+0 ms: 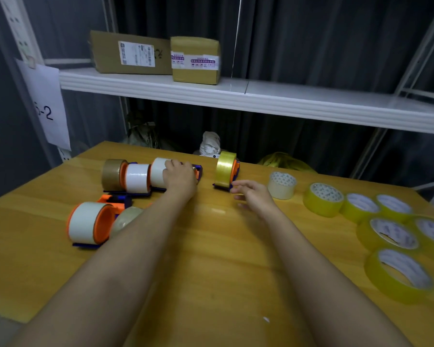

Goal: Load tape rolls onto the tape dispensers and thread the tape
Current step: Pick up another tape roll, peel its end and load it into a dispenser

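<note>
— So where are the hands?

— Both reach to the far side of the wooden table [211,259]. The left hand [180,178] lies over the rightmost of three loaded tape dispensers [158,172] in a far-left row, fingers curled down onto its white roll. The right hand [252,195] hovers with fingers loosely spread, holding nothing, fingertips just beside the yellow-roll dispenser [226,170], which stands upright near the far edge.

— And the other dispensers?

— Left of the gripped one sit a white-roll dispenser [137,177] and a brown-roll dispenser [112,174], touching side by side. Nearer, at the left, an orange dispenser with a white roll [88,222] lies beside a clear roll [125,217], partly hidden by the left forearm.

— Spare rolls?

— A whitish roll [282,184] stands just right of the right hand. Further right, a cluster of yellow tape rolls [386,229] lies flat along the right edge.

— Room to work?

— Bare tabletop lies between the forearms and toward the near edge. A white shelf [236,96] with two cardboard boxes [161,56] hangs beyond the table.
</note>
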{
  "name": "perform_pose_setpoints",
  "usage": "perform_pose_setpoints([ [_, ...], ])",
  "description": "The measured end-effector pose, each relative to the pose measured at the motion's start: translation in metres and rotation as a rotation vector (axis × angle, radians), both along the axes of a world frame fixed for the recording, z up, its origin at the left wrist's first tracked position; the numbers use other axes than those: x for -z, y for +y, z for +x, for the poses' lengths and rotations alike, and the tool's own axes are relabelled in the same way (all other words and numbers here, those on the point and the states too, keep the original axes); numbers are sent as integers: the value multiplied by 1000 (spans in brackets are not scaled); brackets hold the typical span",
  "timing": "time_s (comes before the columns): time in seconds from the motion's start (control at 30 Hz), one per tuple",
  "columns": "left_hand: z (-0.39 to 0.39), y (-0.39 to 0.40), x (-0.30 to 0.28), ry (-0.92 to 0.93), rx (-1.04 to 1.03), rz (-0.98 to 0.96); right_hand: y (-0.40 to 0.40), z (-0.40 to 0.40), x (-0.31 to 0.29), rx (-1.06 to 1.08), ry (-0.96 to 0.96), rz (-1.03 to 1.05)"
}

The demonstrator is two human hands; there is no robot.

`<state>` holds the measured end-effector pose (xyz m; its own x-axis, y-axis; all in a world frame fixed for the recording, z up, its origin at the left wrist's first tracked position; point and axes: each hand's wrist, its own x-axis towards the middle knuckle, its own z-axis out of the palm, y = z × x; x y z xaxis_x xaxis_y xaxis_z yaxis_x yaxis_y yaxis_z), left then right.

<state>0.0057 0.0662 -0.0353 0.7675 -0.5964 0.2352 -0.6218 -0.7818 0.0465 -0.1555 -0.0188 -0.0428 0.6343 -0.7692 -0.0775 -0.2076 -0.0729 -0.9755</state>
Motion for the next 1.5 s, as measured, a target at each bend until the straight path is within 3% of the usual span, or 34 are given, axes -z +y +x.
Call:
perform_pose_setpoints([
  [0.33,-26,25,-20,278,70,-386,26,-24,3,-45,40,25],
  [0.57,-48,65,-47,222,257,-638,44,-40,12,-57,-22,-3],
  [0.73,-71,78,-43,445,571,-868,44,-43,30,-73,-349,324],
  [0.87,-85,67,-13,662,669,-913,34,-55,40,37,-588,308],
  [0.97,-92,48,7,754,604,-826,25,-61,49,124,-604,253],
  [1.07,-94,27,27,818,485,-714,18,-65,55,199,-505,182],
  [1.17,-98,15,38,811,491,-796,15,-69,46,306,-424,49],
  [1.23,-98,11,39,776,508,-864,13,-72,40,427,-358,-240],
  [1.3,-97,10,42,689,523,-883,10,-75,42,522,-232,-707],
  [1.4,-98,11,46,519,595,-835,11,-77,45,363,-70,-1173],
  [1.43,-99,12,48,469,635,-811,12,-77,45,252,-40,-1198],
  [1.5,-97,15,49,403,706,-765,17,-78,42,31,12,-1036],
])
